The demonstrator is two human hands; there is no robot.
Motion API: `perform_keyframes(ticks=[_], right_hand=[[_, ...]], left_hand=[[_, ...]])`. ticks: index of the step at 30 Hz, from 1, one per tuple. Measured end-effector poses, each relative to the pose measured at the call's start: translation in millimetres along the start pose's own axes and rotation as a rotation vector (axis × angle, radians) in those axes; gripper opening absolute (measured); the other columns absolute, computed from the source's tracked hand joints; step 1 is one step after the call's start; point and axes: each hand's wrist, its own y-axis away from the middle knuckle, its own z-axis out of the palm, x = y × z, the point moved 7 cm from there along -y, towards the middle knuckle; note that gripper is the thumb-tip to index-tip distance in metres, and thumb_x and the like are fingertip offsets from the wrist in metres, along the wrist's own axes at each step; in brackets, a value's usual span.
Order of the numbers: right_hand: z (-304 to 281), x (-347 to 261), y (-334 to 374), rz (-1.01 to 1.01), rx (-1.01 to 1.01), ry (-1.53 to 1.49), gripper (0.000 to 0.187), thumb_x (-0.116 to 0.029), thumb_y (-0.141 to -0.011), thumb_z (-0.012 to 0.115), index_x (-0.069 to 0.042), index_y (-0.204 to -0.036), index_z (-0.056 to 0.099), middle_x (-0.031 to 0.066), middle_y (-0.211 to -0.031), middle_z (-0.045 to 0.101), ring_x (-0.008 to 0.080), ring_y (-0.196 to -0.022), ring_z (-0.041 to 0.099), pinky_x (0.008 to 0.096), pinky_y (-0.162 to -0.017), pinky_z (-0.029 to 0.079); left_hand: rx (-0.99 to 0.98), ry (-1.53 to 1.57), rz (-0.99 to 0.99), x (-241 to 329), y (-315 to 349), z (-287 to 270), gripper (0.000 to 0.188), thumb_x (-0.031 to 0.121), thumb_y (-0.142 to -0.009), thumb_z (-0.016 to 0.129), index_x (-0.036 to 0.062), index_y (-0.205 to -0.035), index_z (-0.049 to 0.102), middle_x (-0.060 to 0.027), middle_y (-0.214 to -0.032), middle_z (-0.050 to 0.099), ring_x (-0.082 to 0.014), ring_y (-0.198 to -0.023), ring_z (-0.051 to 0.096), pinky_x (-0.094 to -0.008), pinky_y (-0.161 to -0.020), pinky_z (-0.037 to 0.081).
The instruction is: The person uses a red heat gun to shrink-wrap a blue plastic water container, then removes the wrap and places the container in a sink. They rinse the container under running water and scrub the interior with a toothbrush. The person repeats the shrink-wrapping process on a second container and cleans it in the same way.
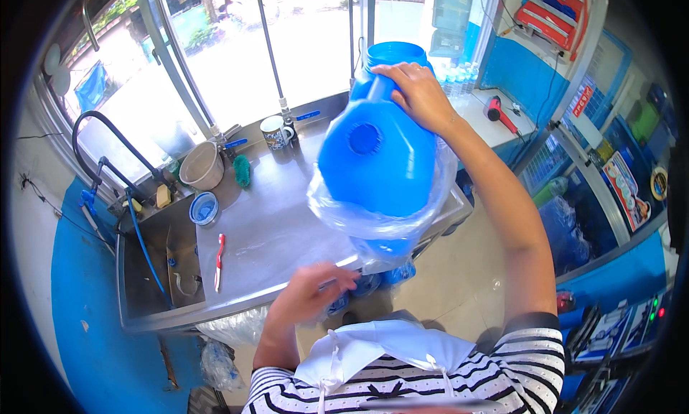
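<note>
My right hand [420, 91] is wrapped around the handle of a big blue plastic jug [373, 173], just below its wide open mouth. The jug is held up over the right end of the steel counter. A clear plastic bag [330, 207] is bunched around its lower part, with a loose end hanging toward me. Close to that loose end is my left hand [316, 292], smeared by motion; whether its fingers touch the bag cannot be made out.
On the steel sink counter [262, 249] lie a red-and-white toothbrush [219, 263], a blue tub [204, 208], a grey bowl [202, 165], a green scrubber [242, 171] and a mug [274, 134]. The sink basin is left. A red hair dryer [499, 114] rests on the white ledge right.
</note>
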Motion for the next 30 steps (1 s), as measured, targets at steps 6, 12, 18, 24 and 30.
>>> perform_keyframes(ticks=[6,12,18,24,30], right_hand=[[13,58,3,-0.091,-0.056,-0.139,0.053,-0.008,-0.078,0.065,-0.016,-0.13,0.053,0.0146,-0.116,0.06,0.0348,-0.109,0.055,0.0487,-0.099,0.041],[14,131,20,-0.264,0.048,-0.609,0.051,0.002,-0.078,0.061,-0.015,-0.126,0.055,0.0109,-0.107,0.059,0.0271,-0.094,0.061,0.0383,-0.083,0.051],[158,291,-9,0.151,0.223,-0.693,0.031,-0.011,-0.087,0.056,-0.005,-0.117,0.057,0.0143,-0.1,0.061,0.0233,-0.083,0.063,0.0338,-0.073,0.053],[354,301,10,-0.079,-0.358,-0.618,0.039,-0.024,-0.091,0.056,-0.005,-0.124,0.056,0.0185,-0.104,0.06,0.0282,-0.095,0.06,0.0384,-0.089,0.048],[374,328,24,0.088,-0.438,-0.815,0.038,-0.025,-0.092,0.055,-0.006,-0.125,0.056,0.0184,-0.107,0.06,0.0291,-0.099,0.059,0.0387,-0.092,0.047]], left_hand=[[0.709,-0.506,0.418,91,-89,-30,0.055,0.023,-0.073,0.08,0.0056,-0.121,0.058,-0.0164,-0.112,0.057,-0.0306,-0.109,0.056,-0.0399,-0.091,0.047],[0.758,-0.741,0.306,100,-192,13,0.085,0.039,-0.06,0.089,0.0099,-0.131,0.052,-0.0201,-0.136,0.047,-0.0375,-0.124,0.049,-0.0456,-0.097,0.045],[1.041,-0.64,0.258,89,-216,30,0.081,0.048,-0.064,0.083,0.0044,-0.127,0.057,-0.0212,-0.129,0.056,-0.0366,-0.116,0.057,-0.0438,-0.097,0.045],[1.174,-0.77,0.193,87,-229,57,0.078,0.048,-0.066,0.081,0.0042,-0.127,0.057,-0.0211,-0.13,0.056,-0.0365,-0.117,0.056,-0.0437,-0.097,0.045],[1.208,-0.849,0.109,92,-242,72,0.076,0.045,-0.066,0.082,0.0051,-0.126,0.058,-0.0196,-0.13,0.056,-0.0367,-0.117,0.056,-0.0452,-0.098,0.044]])
